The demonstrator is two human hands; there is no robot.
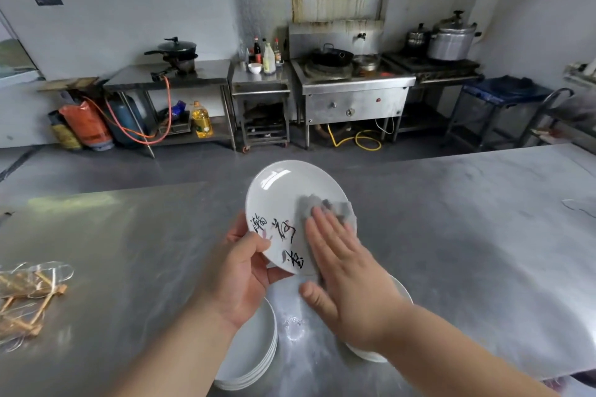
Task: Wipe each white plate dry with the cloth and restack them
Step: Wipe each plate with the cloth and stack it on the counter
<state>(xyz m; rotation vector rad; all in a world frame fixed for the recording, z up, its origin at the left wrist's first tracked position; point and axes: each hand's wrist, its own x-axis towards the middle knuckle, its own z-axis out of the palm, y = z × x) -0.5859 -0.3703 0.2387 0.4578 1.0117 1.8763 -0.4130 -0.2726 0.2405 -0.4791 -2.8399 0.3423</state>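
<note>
My left hand [240, 271] grips the near left rim of a white plate [277, 193] with black brush lettering, tilted up above the steel table [467, 235]. My right hand [342, 271] lies flat on the plate's right side, pressing a grey cloth [329, 206] against it; the cloth shows past my fingertips. A stack of several white plates [254, 361] sits on the table below my left wrist. Another white plate or small stack [371, 356] lies under my right wrist, mostly hidden.
A bundle of wooden sticks in clear wrap [29, 293] lies at the table's left edge. Beyond the table are a wok stove [351, 80], steel side tables, a gas cylinder [125, 119], an oil bottle [201, 121] and large pots [451, 39].
</note>
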